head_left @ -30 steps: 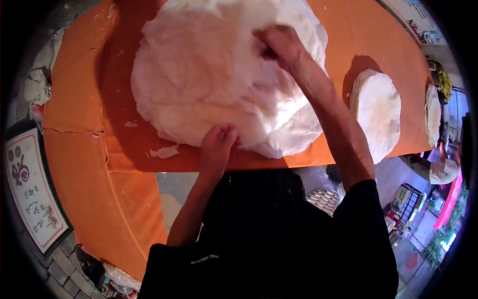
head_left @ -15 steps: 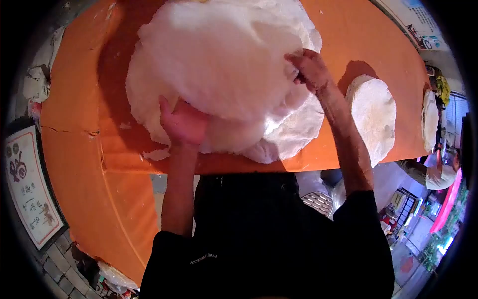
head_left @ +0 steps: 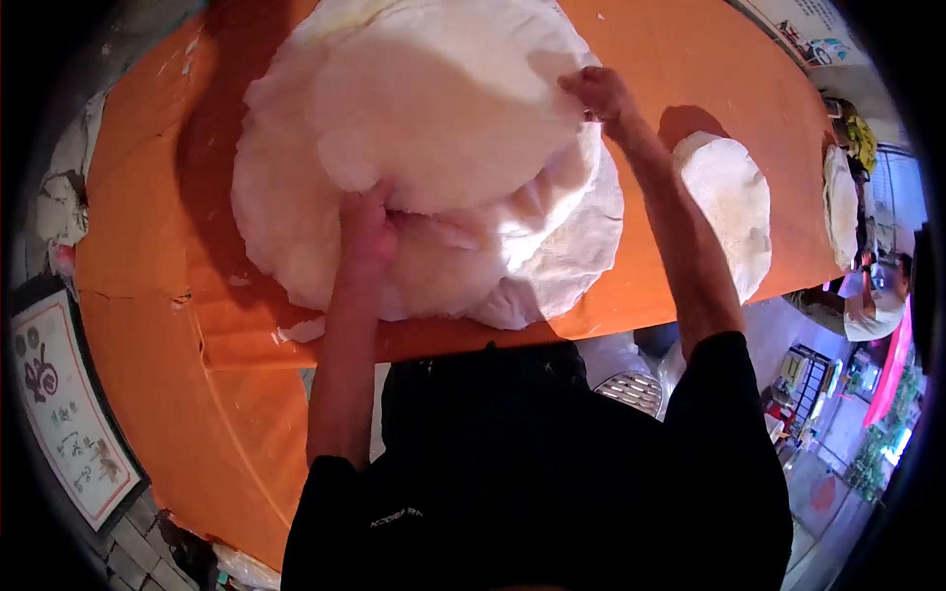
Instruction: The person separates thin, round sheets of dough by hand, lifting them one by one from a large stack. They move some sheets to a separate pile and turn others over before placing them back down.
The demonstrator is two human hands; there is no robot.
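Observation:
A thin, fluffy white fibre sheet (head_left: 443,118), roughly round and like batting, is partly lifted over a larger pile of white batting (head_left: 281,197). My left hand (head_left: 369,225) grips its near edge, thumb on top and the other fingers mostly hidden. At the sheet's right edge, my right hand (head_left: 599,94) is closed in a pinch on the rim. Between the two hands the near edge sags in folds over the layers below. Another white batting piece (head_left: 581,256) sticks out from under the pile on the right.
An orange cloth-covered table (head_left: 138,236) carries the pile. A flat round white pad (head_left: 727,212) lies to the right, another pad (head_left: 841,207) at the far right end. A framed sign (head_left: 71,409) stands on the left. Another person (head_left: 877,305) is at far right.
My left hand has turned from open-palmed under the sheet to gripping its near edge. My right hand has moved slightly up and left, and the sheet is more spread out.

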